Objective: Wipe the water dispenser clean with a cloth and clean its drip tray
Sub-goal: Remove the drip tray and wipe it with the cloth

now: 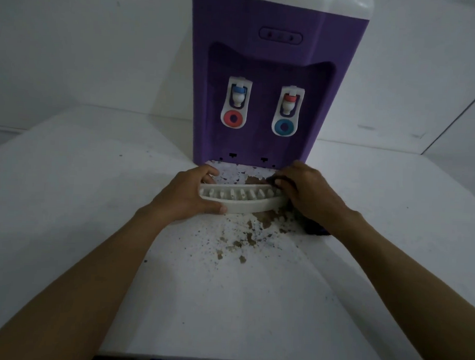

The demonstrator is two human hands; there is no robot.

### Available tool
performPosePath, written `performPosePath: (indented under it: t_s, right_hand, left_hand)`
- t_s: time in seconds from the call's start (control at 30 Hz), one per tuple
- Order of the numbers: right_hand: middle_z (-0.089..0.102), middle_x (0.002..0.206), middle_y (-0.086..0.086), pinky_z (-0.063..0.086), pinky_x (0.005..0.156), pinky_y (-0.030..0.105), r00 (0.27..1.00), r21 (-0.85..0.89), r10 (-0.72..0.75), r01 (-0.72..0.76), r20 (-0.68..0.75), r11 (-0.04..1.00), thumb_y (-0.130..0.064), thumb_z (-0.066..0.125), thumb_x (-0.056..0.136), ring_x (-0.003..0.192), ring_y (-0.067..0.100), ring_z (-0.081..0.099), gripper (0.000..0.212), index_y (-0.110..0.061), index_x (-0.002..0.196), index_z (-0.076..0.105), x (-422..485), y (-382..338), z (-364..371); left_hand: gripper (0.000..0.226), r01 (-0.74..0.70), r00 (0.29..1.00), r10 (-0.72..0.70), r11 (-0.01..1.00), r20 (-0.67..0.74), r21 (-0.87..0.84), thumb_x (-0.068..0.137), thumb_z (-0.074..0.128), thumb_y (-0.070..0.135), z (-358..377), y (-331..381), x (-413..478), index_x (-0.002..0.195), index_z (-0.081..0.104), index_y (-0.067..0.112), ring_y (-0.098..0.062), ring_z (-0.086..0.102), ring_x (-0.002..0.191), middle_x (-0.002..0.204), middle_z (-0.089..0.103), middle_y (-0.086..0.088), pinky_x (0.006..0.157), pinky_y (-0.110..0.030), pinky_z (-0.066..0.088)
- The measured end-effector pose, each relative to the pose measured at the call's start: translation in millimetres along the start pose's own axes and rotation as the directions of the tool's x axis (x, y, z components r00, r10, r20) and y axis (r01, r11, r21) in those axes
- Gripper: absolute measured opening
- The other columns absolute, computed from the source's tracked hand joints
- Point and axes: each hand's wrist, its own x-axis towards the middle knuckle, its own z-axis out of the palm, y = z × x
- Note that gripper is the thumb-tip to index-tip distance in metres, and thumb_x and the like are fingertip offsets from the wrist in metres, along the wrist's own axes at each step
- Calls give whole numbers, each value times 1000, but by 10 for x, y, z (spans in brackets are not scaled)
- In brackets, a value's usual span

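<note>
A white counter (66,199) is spread beneath both hands, and a purple water dispenser (263,58) is stood upright on it just beyond the fingertips. The left hand (186,194) is closed on the left end of the white drip tray (246,200) — the thumb is laid along the front wall and the fingers are curled over the back rim. The tray, slotted grille upward, is held between the two hands, just in front of the dispenser's base. The right hand (309,194) is curled around a dark cloth (314,229), which is pressed against the tray's right end. Brown flakes (239,242) are scattered on the counter between the wrists and beyond the tray. On the dispenser front, a red-ringed tap (235,106) is set above the left hand and a blue-ringed tap (287,111) above the right.
</note>
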Motion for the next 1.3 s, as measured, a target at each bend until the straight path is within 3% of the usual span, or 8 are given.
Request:
performPosePath:
  t_s: [0.1,0.27,0.63,0.8,0.93,1.1,1.23,1.3]
  right_hand:
    - [65,103,8,53,80,33,981,10,94,-94,-169,996,-17,55,95,88,22,62,17,-10,105,67,84,-71,98]
    - [65,97,9,51,74,31,980,27,42,-38,-196,999,-13,56,94,83,21,60,14,-5,97,67,184,-322,285]
    - [60,99,-1,42,77,15,980,87,-122,109,155,990,-14,54,94,86,10,53,18,-13,105,68,132,-348,202]
    - [68,94,4,42,70,19,993,164,38,-19,-112,986,-13,59,92,79,13,58,13,-8,96,70,260,-479,271]
    - [65,97,6,40,77,19,994,80,-102,98,47,992,-12,57,92,87,18,57,18,-10,103,70,252,-519,423]
    - [65,102,-2,49,82,27,960,137,-161,132,230,982,-17,55,94,90,11,58,18,-18,107,68,218,-445,208]
    - [69,99,3,46,78,19,995,194,-63,75,-72,978,-12,55,94,87,12,60,18,-10,103,70,287,-564,326]
    - [67,96,5,45,77,21,993,170,-108,114,-48,979,-12,56,93,85,14,59,17,-10,103,70,310,-637,449]
  left_hand:
    - [77,6,999,-5,1000,36,-12,61,90,39,-28,2,-28,126,51,29,-3,58,103,112,60,12,76,-11,43]
    - [73,50,998,-46,997,52,-67,59,93,32,-105,1,-52,119,51,28,4,57,97,110,62,12,70,-7,40]
    - [77,47,998,-43,992,36,-114,53,95,32,-31,23,-58,115,51,25,-2,59,96,107,64,7,72,-14,44]
    - [80,52,988,-34,992,149,-113,54,95,24,-145,-36,-61,119,48,27,-3,62,101,112,64,10,85,-23,52]
    - [81,59,990,-40,988,135,-145,53,96,23,-142,-48,-69,119,48,27,-3,64,98,109,66,10,83,-20,53]
    - [81,50,992,-33,988,120,-144,52,96,23,-143,-65,-52,118,49,26,-4,64,96,106,67,11,80,-20,51]
    - [81,55,992,-36,986,123,-156,52,96,23,-131,-68,-54,118,49,27,-4,65,96,107,67,11,83,-24,54]
    - [81,60,992,-40,982,116,-177,52,96,23,-126,-75,-61,117,49,27,-5,65,96,105,68,10,83,-24,54]
